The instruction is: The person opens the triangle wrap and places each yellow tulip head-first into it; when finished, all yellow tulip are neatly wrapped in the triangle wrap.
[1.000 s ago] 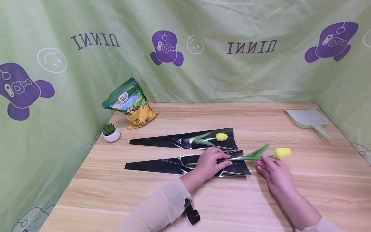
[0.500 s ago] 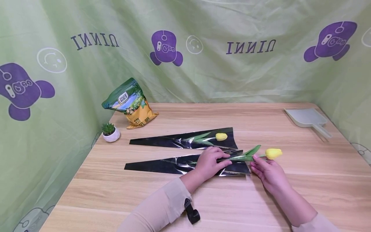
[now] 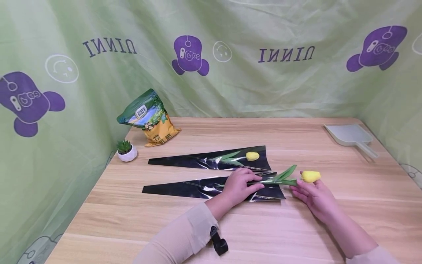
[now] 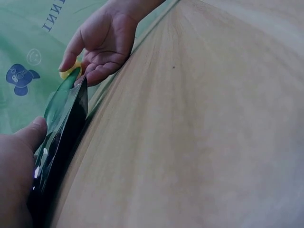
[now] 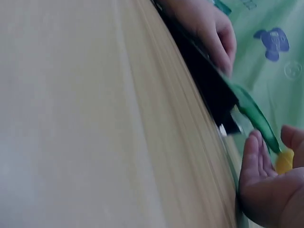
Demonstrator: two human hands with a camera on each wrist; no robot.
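Note:
A yellow tulip point(image 3: 310, 176) with green leaves lies partly inside the front black-and-clear flower sleeve point(image 3: 178, 188), its bloom and upper leaves sticking out past the wide right end. My left hand point(image 3: 239, 184) holds that sleeve near its mouth, thumb and fingers either side of the stem. Around the bloom, my right hand point(image 3: 318, 200) has its fingers loosely extended; in the right wrist view the thumb stands apart from the fingers point(image 5: 251, 159), with the yellow bloom point(image 5: 284, 161) between them. Behind lies another flower sleeve point(image 3: 184, 160) with a yellow tulip point(image 3: 252, 156) fully inside.
A roll of black tape or ribbon point(image 3: 219, 245) lies beside my left sleeve. At the back left stand a small potted succulent point(image 3: 126, 152) and a green-and-orange bag point(image 3: 153, 119). A grey dustpan point(image 3: 351, 135) rests at the back right. Green curtains surround the table.
The tulip has slid left, further into the front sleeve. My right hand first moved left with it, then back right along the stem to the bloom. My left hand stays put.

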